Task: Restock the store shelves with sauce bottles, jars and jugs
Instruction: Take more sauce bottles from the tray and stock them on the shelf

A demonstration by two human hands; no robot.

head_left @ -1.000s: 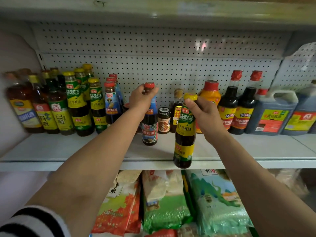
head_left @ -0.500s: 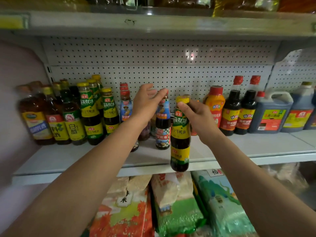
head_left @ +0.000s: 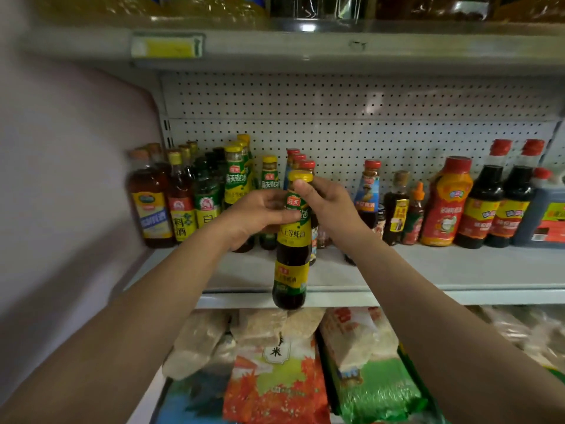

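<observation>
Glass, by the look of it, dark and full: the oyster sauce bottle (head_left: pixel 292 240) with the yellow cap hangs in front of the shelf edge (head_left: pixel 458 296), its base lower than the shelf board and not yet resting on anything. My right hand (head_left: pixel 328 206) pinches it at the neck just under the cap, and my left hand (head_left: pixel 260 215) curls round the shoulder a little below that grip. I judge it heavy for its size, rigid, smooth and breakable, so a neck pinch alone could let it swing or slip; the wider labelled body below my fingers gives the surer hold, with the paper label adding friction. Counting from the grip outward: one bottle in hand; to its left, at least two matching green-labelled bottles (head_left: pixel 235 179) show their fronts, with more yellow caps behind that I cannot count surely. Right of my grip stand two red-capped dark soy bottles (head_left: pixel 486 206), one orange squeeze bottle (head_left: pixel 446 203) and one jug (head_left: pixel 547 221) at the frame's edge.
</observation>
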